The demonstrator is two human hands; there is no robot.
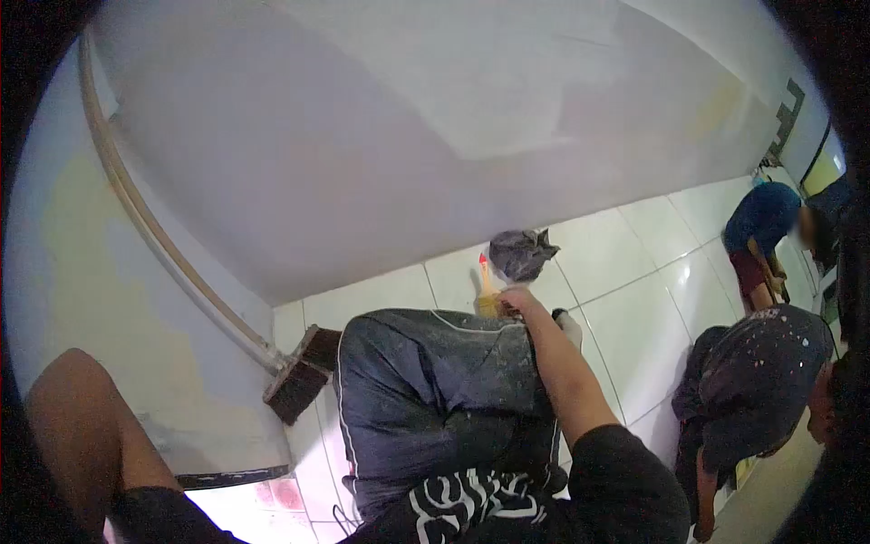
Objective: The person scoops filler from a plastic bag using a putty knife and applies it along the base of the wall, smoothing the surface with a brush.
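Note:
Beyond my dark trousers, my right hand point(518, 302) is closed at the lower end of a paintbrush point(487, 292). The yellow handle of the brush points up and ends in a red tip. Some fingers are hidden, and the bristle end shows only in part. Just past this hand, a crumpled dark plastic bag point(521, 254) lies on the tiles by the wall. On the left side, my bent left arm point(77, 390) shows, but its hand is out of view.
A long-handled broom point(299, 376) leans in the corner at left. The patchy painted wall point(362, 154) runs along the far side of the white tiled floor point(634, 272). Two people, one in a blue shirt point(761, 218) and one in a paint-spotted dark shirt point(770, 381), bend over at right.

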